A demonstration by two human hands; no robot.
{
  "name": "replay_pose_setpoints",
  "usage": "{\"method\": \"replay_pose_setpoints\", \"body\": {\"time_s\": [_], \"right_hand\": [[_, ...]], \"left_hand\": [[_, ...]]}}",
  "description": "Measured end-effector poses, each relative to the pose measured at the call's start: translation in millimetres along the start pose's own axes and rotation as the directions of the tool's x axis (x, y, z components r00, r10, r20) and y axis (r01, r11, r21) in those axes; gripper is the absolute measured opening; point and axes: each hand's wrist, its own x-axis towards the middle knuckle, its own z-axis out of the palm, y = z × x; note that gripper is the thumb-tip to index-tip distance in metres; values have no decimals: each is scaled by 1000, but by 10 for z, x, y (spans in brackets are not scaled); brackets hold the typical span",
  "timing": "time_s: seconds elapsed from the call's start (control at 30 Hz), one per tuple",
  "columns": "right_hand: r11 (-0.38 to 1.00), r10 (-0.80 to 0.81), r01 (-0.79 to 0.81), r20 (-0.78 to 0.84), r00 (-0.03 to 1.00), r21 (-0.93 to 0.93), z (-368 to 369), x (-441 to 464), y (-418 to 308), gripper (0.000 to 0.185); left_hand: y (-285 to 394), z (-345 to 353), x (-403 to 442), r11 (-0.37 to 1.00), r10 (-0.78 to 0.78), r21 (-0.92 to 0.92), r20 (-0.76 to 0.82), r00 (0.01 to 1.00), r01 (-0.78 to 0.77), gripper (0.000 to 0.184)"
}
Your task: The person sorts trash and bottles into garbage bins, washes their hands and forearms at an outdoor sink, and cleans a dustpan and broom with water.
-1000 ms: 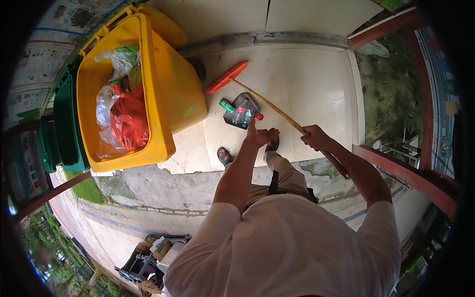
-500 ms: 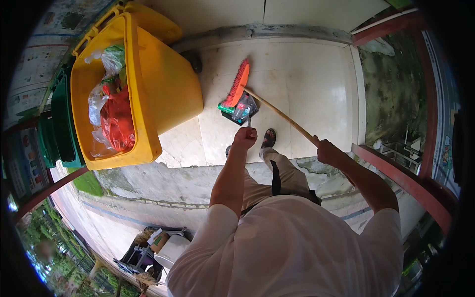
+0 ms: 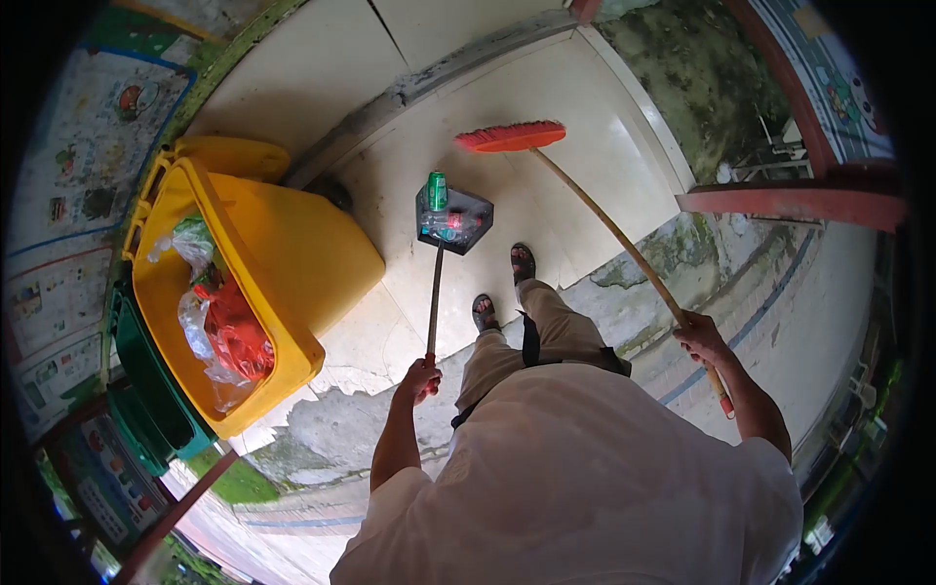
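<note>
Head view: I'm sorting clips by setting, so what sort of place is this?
Probably an open-air waste collection point: a yellow bin holding bagged rubbish, a green bin beside it, and printed boards along the side.

The person wears a loose, plain white shirt (image 3: 585,468), its cloth softly creased. At either side of the shirt a short sleeve in the same white, left sleeve (image 3: 385,512) and right sleeve (image 3: 765,487), leaves the forearm uncovered down to the bare left hand (image 3: 418,380) and right hand (image 3: 701,338). Just past the shirt's front edge show beige trousers (image 3: 564,317), with a black strip (image 3: 531,341) and, nearer the right sleeve, a small black patch (image 3: 614,362). Farthest from the shirt are dark, open-toed sandals (image 3: 524,261).
</note>
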Motion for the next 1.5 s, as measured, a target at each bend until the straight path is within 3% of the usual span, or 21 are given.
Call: {"method": "replay_pose_setpoints", "body": {"time_s": [0.07, 0.13, 0.23, 0.4, 0.53, 0.57, 0.6, 0.67, 0.73, 0.77, 0.83, 0.87, 0.93, 1.0, 1.07, 1.17, 1.2, 1.27, 1.37, 1.4, 1.5], "right_hand": [[991, -33, 40, -62, 998, 131, 272, -234, 794, 30], [964, -68, 97, -122, 990, 249, 682, -610, 1425, 30], [940, 80, 11, -254, 964, 340, 1389, -998, 2222, 33], [817, 349, -110, -334, 875, 565, 2054, -1392, 2891, 20], [575, 462, 7, -331, 823, 818, 2432, -1404, 3544, 15], [493, 507, 24, -310, 805, 870, 2502, -1423, 3645, 14], [407, 548, 45, -283, 787, 912, 2569, -1446, 3766, 15], [327, 619, 56, -259, 741, 943, 2601, -1469, 4026, 16], [217, 681, 86, -214, 701, 972, 2698, -1397, 4459, 18], [150, 708, 105, -180, 683, 983, 2727, -1354, 4713, 20], [26, 747, 176, -136, 650, 984, 2835, -1243, 5228, 21], [-30, 695, 308, -201, 690, 951, 2883, -1258, 5503, 21], [-172, 760, 208, -5, 649, 963, 2911, -1096, 5971, 14], [-455, 674, 200, 189, 714, 868, 2971, -978, 6443, 9], [-280, 712, 187, 73, 698, 942, 3072, -782, 6808, 8], [-304, 618, 316, -66, 783, 899, 3233, -368, 7245, 9], [-365, 653, 177, 116, 749, 914, 3098, -329, 7216, 10], [-487, 619, 182, 190, 762, 854, 2808, -592, 7071, 15], [-697, 485, 145, 313, 816, 703, 3069, -509, 7496, 19], [-522, 633, 52, 346, 693, 851, 3063, -525, 7480, 18], [-376, 657, -174, 394, 642, 910, 3221, -613, 7597, 19]], "left_hand": [[-3, -196, -175, 998, 26, 63, 14, 1000, -27, 28], [64, -403, -274, 995, -34, 103, 149, 988, 19, 30], [258, -296, -444, 984, -9, 181, 97, 995, -9, 33], [863, 312, -157, 923, 20, 370, 224, 974, -105, 27], [1066, 684, -136, 858, -53, 506, 252, 966, -85, 25], [1140, 734, -187, 835, -127, 544, 332, 935, -80, 27], [1167, 844, -268, 802, -145, 594, 292, 945, -61, 27], [1343, 1111, -280, 718, -260, 697, 268, 928, 0, 25], [1499, 1375, -149, 756, -320, 649, 241, 916, 93, 22], [1569, 1511, 4, 760, -361, 643, 302, 882, 91, 20], [1430, 2059, 103, 713, -327, 697, 232, 916, 78, 19], [1388, 2361, 69, 701, -299, 709, 197, 934, 75, 18], [1199, 2824, 197, 647, -304, 760, 188, 934, 58, 17], [1074, 3297, 171, 579, -275, 814, 151, 949, 38, 16], [937, 3796, 54, 558, -260, 830, 184, 948, -8, 17], [768, 4531, -14, 527, -284, 850, 183, 941, -7, 18], [753, 4714, 51, 521, -343, 853, 213, 915, -3, 16], [641, 5142, 116, 541, -370, 841, 227, 901, 10, 16], [486, 5913, 269, 520, -432, 854, 253, 866, 9, 21], [405, 6177, 358, 494, -454, 870, 246, 857, 12, 22], [145, 6963, 580, 406, -462, 914, 226, 858, -22, 18]]}}
